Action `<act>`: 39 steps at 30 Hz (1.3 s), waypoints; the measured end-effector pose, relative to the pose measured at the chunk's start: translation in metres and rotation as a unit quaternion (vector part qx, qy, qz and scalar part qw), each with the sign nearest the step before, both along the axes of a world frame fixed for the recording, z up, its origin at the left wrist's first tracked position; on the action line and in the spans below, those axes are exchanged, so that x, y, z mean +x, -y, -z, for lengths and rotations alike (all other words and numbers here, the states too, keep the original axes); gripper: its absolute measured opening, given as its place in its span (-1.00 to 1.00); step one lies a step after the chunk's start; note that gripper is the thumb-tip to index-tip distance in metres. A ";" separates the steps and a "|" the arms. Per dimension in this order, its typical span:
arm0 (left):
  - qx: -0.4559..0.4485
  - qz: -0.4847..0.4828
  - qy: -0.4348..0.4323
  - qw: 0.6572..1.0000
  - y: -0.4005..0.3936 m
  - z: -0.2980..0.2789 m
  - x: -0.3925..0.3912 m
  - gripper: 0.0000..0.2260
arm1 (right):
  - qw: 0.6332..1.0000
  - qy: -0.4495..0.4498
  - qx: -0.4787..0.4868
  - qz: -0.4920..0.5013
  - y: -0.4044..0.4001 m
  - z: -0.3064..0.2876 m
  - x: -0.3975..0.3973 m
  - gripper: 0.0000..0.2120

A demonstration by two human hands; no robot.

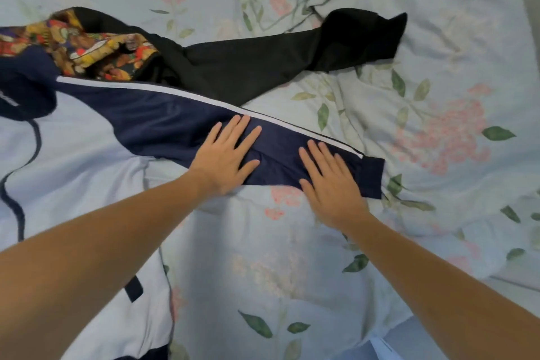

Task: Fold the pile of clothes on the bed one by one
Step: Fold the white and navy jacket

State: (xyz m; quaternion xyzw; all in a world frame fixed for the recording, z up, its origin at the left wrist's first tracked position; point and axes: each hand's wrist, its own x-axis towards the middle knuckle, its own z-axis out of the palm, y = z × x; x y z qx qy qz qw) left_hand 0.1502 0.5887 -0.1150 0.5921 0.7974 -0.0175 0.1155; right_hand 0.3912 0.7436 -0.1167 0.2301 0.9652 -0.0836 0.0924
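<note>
Both hands, left hand (226, 159) and right hand (331, 184), press flat with straight fingers on the navy sleeve (181, 123)

- Navy sleeve (175, 123): smooth cloth with a slight sheen.
- Black garment (277, 58): matt cloth.
- Bed (438, 126) sheet: soft, wrinkled floral cloth.
- Patterned fabric (87, 50): glossy.

**Jacket spread on the bed, one sleeve stretched right**

A navy and pale blue zip jacket (87, 149) lies on the floral-print bedsheet (438, 96), its body at the left and one sleeve (181, 123) reaching out to the right. The left hand (228, 155) and right hand (330, 181) rest flat on that sleeve, side by side, the right one nearer the cuff. Behind the sleeve lies a black garment (263, 61), stretching right. A multicoloured patterned cloth (84, 50) sits at the far left, touching the jacket and the black garment.
</note>
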 end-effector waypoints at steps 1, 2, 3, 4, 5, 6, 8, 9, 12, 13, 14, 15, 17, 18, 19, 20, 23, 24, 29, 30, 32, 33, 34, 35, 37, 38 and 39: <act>-0.007 -0.005 0.005 1.000 0.001 0.003 -0.001 -0.35 | 1.000 0.007 0.004 0.024 0.004 0.003 -0.002 -0.38; -0.012 -0.001 0.005 1.000 0.002 0.002 -0.004 -0.35 | 0.999 0.003 -0.004 0.051 0.010 0.004 -0.008 -0.38; -0.011 0.009 0.006 1.000 0.005 -0.003 -0.007 -0.36 | 0.997 -0.007 -0.018 0.073 0.018 0.002 -0.016 -0.37; 0.006 0.020 0.012 1.000 0.010 -0.009 -0.011 -0.37 | 0.996 -0.025 -0.032 0.084 0.028 -0.001 -0.026 -0.37; 0.033 0.026 0.019 0.999 0.019 -0.016 -0.015 -0.40 | 0.995 -0.046 -0.040 0.083 0.039 -0.005 -0.039 -0.37; 0.059 0.024 0.025 0.998 0.032 -0.024 -0.020 -0.44 | 0.995 -0.063 -0.044 0.068 0.051 -0.011 -0.055 -0.38; 0.091 0.010 0.026 0.995 0.067 -0.042 -0.038 -0.50 | 0.994 -0.094 -0.059 0.015 0.077 -0.027 -0.100 -0.39; 0.105 -0.001 0.017 0.994 0.088 -0.050 -0.049 -0.50 | 0.991 -0.115 -0.069 -0.011 0.093 -0.037 -0.127 -0.38; 0.142 -0.078 -0.004 0.987 0.154 -0.067 -0.096 -0.44 | 0.976 -0.170 -0.095 -0.095 0.147 -0.065 -0.208 -0.37; 0.148 -0.117 -0.013 0.982 0.177 -0.070 -0.114 -0.43 | 0.971 -0.178 -0.092 -0.129 0.164 -0.071 -0.233 -0.37; 0.148 -0.160 -0.017 0.976 0.200 -0.069 -0.133 -0.42 | 0.967 -0.177 -0.087 -0.160 0.180 -0.075 -0.256 -0.37; 0.137 -0.201 -0.014 0.970 0.222 -0.068 -0.151 -0.43 | 0.964 -0.168 -0.081 -0.190 0.194 -0.075 -0.276 -0.36; 0.082 -0.268 0.015 0.960 0.261 -0.058 -0.183 -0.46 | 0.961 -0.126 -0.086 -0.229 0.212 -0.069 -0.308 -0.37; 0.047 -0.300 0.042 0.952 0.276 -0.052 -0.197 -0.46 | 0.963 -0.092 -0.093 -0.234 0.215 -0.062 -0.321 -0.38; 0.013 -0.328 0.066 0.942 0.289 -0.048 -0.210 -0.46 | 0.967 -0.055 -0.098 -0.231 0.215 -0.055 -0.331 -0.39; -0.001 -0.352 0.079 0.933 0.303 -0.044 -0.222 -0.45 | 0.970 -0.018 -0.096 -0.225 0.216 -0.047 -0.341 -0.40; 0.014 -0.372 0.066 0.926 0.329 -0.040 -0.242 -0.44 | 0.979 0.030 -0.065 -0.189 0.217 -0.037 -0.349 -0.36; 0.019 -0.371 0.062 0.926 0.340 -0.040 -0.245 -0.44 | 0.982 0.022 -0.050 -0.183 0.227 -0.037 -0.353 -0.39; 0.095 -0.406 0.003 0.909 0.397 -0.036 -0.258 -0.43 | 0.952 -0.077 -0.112 -0.273 0.311 -0.043 -0.378 -0.47; 0.105 -0.426 -0.002 0.899 0.407 -0.035 -0.265 -0.41 | 0.944 -0.075 -0.128 -0.294 0.325 -0.042 -0.388 -0.46; 0.094 -0.466 0.016 0.880 0.429 -0.033 -0.282 -0.38 | 0.940 -0.055 -0.142 -0.304 0.344 -0.038 -0.414 -0.43; 0.077 -0.482 0.038 0.872 0.439 -0.033 -0.291 -0.36 | 0.944 -0.036 -0.144 -0.294 0.349 -0.035 -0.428 -0.42; 0.058 -0.493 0.056 0.866 0.448 -0.033 -0.299 -0.34 | 0.948 -0.013 -0.138 -0.285 0.352 -0.032 -0.442 -0.42; 0.042 -0.499 0.065 0.863 0.457 -0.032 -0.306 -0.33 | 0.952 0.005 -0.125 -0.281 0.357 -0.030 -0.453 -0.42; 0.036 -0.507 0.085 0.857 0.476 -0.032 -0.319 -0.34 | 0.960 0.021 -0.091 -0.266 0.373 -0.031 -0.466 -0.48; 0.044 -0.517 0.119 0.846 0.486 -0.033 -0.324 -0.39 | 0.965 0.018 -0.082 -0.250 0.386 -0.035 -0.468 -0.53; 0.049 -0.527 0.163 0.832 0.495 -0.035 -0.329 -0.47 | 0.968 0.008 -0.077 -0.237 0.400 -0.040 -0.468 -0.56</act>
